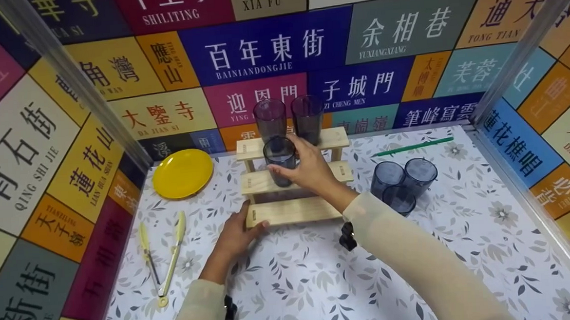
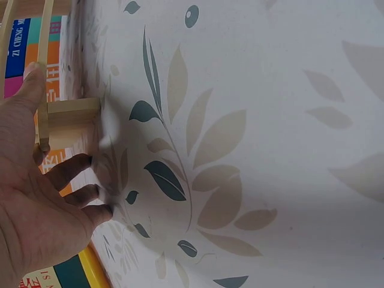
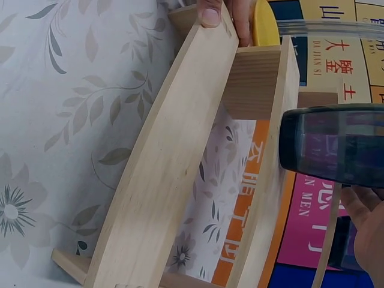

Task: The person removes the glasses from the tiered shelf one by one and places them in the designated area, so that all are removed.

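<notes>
From afar I see multicoloured, block-patterned walls (image 1: pixel 269 48) printed with Chinese characters and Latin lettering, pale corner strips (image 1: pixel 75 83), and a white tabletop (image 1: pixel 296 276) bearing grey leaves and flowers

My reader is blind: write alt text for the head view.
A person's right-hand grip holds a dark translucent tumbler at the middle tier of a pale wooden three-tier rack; the left-hand grip holds its bottom left end. Two similar tumblers stand on top, three on the white leaf-patterned surface.
</notes>
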`<action>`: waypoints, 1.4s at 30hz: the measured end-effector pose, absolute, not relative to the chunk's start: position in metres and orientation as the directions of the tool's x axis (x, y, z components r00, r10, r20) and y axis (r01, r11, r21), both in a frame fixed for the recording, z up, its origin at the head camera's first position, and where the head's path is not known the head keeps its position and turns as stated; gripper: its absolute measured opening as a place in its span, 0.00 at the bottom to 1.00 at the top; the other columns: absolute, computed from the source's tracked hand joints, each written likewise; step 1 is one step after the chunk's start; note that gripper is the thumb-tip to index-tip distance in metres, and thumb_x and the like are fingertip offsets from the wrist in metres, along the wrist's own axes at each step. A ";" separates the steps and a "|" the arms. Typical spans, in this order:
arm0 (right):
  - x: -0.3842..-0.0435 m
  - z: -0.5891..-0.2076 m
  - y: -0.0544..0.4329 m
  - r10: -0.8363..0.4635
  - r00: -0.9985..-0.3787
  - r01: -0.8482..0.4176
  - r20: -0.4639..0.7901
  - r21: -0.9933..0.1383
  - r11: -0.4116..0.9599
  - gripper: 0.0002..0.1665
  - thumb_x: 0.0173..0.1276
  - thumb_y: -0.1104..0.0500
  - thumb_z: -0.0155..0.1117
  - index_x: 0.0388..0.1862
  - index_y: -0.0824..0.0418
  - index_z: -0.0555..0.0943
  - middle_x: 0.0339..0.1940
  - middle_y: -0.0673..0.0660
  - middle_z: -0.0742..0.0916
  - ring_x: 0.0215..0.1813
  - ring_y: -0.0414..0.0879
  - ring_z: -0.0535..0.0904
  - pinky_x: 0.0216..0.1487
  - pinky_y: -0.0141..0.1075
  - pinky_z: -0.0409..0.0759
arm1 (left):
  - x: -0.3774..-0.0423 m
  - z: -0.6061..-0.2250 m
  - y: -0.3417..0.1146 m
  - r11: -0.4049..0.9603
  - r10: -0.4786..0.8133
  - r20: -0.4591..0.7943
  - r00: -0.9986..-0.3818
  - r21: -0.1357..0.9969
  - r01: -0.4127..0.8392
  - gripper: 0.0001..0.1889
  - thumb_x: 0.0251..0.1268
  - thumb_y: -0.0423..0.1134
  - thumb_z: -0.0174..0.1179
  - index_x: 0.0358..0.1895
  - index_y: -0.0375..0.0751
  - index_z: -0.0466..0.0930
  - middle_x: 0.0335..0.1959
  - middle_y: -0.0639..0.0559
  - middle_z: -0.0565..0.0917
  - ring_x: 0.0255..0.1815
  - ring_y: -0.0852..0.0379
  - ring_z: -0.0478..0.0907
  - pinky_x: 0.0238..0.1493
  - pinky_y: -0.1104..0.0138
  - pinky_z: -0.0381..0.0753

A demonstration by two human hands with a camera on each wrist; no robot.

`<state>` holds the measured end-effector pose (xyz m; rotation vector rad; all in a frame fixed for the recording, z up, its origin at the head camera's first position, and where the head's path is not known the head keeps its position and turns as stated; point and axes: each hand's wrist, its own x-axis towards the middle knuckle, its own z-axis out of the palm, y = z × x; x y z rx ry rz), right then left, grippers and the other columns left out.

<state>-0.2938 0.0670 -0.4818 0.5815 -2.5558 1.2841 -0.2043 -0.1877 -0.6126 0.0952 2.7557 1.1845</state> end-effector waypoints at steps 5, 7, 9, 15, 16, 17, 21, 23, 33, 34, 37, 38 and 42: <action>-0.294 -0.479 0.067 -0.237 -0.907 -0.420 0.348 -0.719 0.553 0.55 0.64 0.36 0.86 0.81 0.60 0.74 0.73 0.63 0.86 0.73 0.59 0.83 0.76 0.55 0.79 | -0.206 -0.613 -0.188 0.686 0.122 -0.103 -0.987 0.728 0.008 0.50 0.77 0.63 0.67 0.93 0.52 0.52 0.79 0.30 0.75 0.79 0.32 0.73 0.80 0.37 0.70; -0.295 -0.478 0.067 -0.235 -0.911 -0.411 0.338 -0.720 0.559 0.55 0.64 0.36 0.85 0.81 0.60 0.74 0.75 0.62 0.85 0.74 0.59 0.83 0.77 0.55 0.78 | -0.207 -0.613 -0.187 0.689 0.121 -0.110 -0.987 0.725 0.004 0.51 0.77 0.64 0.67 0.93 0.51 0.52 0.80 0.29 0.74 0.80 0.31 0.72 0.81 0.37 0.69; -0.295 -0.477 0.067 -0.235 -0.915 -0.403 0.328 -0.726 0.558 0.55 0.64 0.36 0.86 0.81 0.60 0.74 0.76 0.62 0.84 0.76 0.59 0.82 0.79 0.55 0.77 | -0.207 -0.612 -0.187 0.691 0.121 -0.115 -0.986 0.723 0.001 0.52 0.77 0.65 0.67 0.93 0.50 0.51 0.81 0.29 0.73 0.81 0.31 0.71 0.82 0.37 0.68; -0.296 -0.474 0.069 -0.231 -0.917 -0.398 0.324 -0.740 0.542 0.55 0.64 0.37 0.86 0.81 0.60 0.74 0.77 0.63 0.83 0.76 0.60 0.81 0.78 0.54 0.77 | -0.209 -0.611 -0.186 0.693 0.124 -0.092 -0.988 0.721 0.019 0.50 0.77 0.64 0.67 0.93 0.52 0.52 0.79 0.28 0.75 0.79 0.30 0.74 0.80 0.36 0.70; -0.296 -0.475 0.069 -0.231 -0.916 -0.401 0.328 -0.741 0.539 0.54 0.64 0.37 0.86 0.81 0.60 0.75 0.77 0.63 0.83 0.76 0.59 0.81 0.78 0.54 0.78 | -0.209 -0.611 -0.185 0.693 0.122 -0.089 -0.989 0.721 0.021 0.50 0.77 0.64 0.67 0.92 0.53 0.52 0.78 0.28 0.75 0.78 0.30 0.74 0.80 0.36 0.70; -0.296 -0.475 0.069 -0.230 -0.916 -0.402 0.330 -0.742 0.536 0.54 0.64 0.37 0.86 0.81 0.59 0.75 0.77 0.62 0.83 0.75 0.59 0.81 0.77 0.53 0.79 | -0.209 -0.612 -0.185 0.693 0.120 -0.092 -0.989 0.720 0.017 0.50 0.77 0.64 0.67 0.92 0.54 0.52 0.78 0.28 0.75 0.78 0.30 0.74 0.80 0.36 0.70; -0.296 -0.475 0.071 -0.231 -0.911 -0.413 0.342 -0.748 0.520 0.53 0.63 0.39 0.87 0.80 0.59 0.76 0.76 0.62 0.84 0.73 0.58 0.83 0.74 0.52 0.81 | -0.209 -0.611 -0.184 0.687 0.105 -0.117 -0.988 0.726 -0.014 0.51 0.76 0.66 0.67 0.93 0.55 0.52 0.80 0.28 0.73 0.80 0.30 0.72 0.81 0.36 0.68; -0.295 -0.475 0.071 -0.236 -0.907 -0.422 0.350 -0.747 0.514 0.53 0.63 0.39 0.88 0.79 0.60 0.76 0.74 0.63 0.85 0.70 0.58 0.84 0.71 0.52 0.83 | -0.209 -0.611 -0.184 0.688 0.102 -0.123 -0.987 0.725 -0.020 0.51 0.76 0.66 0.67 0.93 0.54 0.52 0.80 0.28 0.73 0.81 0.30 0.71 0.82 0.37 0.68; -0.293 -0.471 0.076 -0.242 -0.886 -0.463 0.395 -0.735 0.495 0.52 0.61 0.40 0.89 0.76 0.61 0.78 0.66 0.61 0.88 0.62 0.56 0.87 0.63 0.48 0.88 | -0.209 -0.613 -0.188 0.690 0.108 -0.119 -0.987 0.724 -0.011 0.52 0.76 0.66 0.67 0.92 0.51 0.52 0.79 0.29 0.74 0.79 0.31 0.73 0.81 0.37 0.69; -0.292 -0.470 0.077 -0.244 -0.883 -0.469 0.400 -0.734 0.492 0.52 0.61 0.40 0.89 0.76 0.62 0.78 0.66 0.62 0.88 0.62 0.56 0.87 0.62 0.48 0.88 | -0.208 -0.613 -0.188 0.688 0.109 -0.122 -0.987 0.726 -0.014 0.52 0.76 0.66 0.67 0.92 0.51 0.52 0.80 0.29 0.73 0.80 0.31 0.72 0.82 0.37 0.69; -0.290 -0.470 0.080 -0.252 -0.875 -0.484 0.414 -0.717 0.502 0.52 0.61 0.41 0.89 0.76 0.64 0.78 0.64 0.63 0.88 0.61 0.57 0.87 0.61 0.48 0.89 | -0.208 -0.615 -0.189 0.687 0.104 -0.130 -0.986 0.727 -0.023 0.51 0.76 0.66 0.68 0.92 0.53 0.52 0.80 0.30 0.74 0.80 0.32 0.72 0.82 0.37 0.68; -0.289 -0.469 0.081 -0.253 -0.873 -0.487 0.418 -0.711 0.507 0.52 0.61 0.41 0.89 0.76 0.64 0.78 0.64 0.63 0.88 0.61 0.57 0.87 0.61 0.48 0.88 | -0.208 -0.615 -0.189 0.687 0.103 -0.128 -0.986 0.726 -0.022 0.51 0.76 0.66 0.68 0.92 0.53 0.53 0.80 0.30 0.74 0.79 0.32 0.73 0.81 0.37 0.68; -0.286 -0.467 0.086 -0.255 -0.861 -0.503 0.439 -0.674 0.541 0.52 0.61 0.40 0.88 0.77 0.62 0.79 0.63 0.62 0.89 0.58 0.57 0.87 0.58 0.51 0.87 | -0.208 -0.617 -0.189 0.690 0.097 -0.135 -0.986 0.723 -0.032 0.51 0.76 0.66 0.68 0.92 0.53 0.53 0.79 0.30 0.75 0.79 0.33 0.73 0.81 0.37 0.69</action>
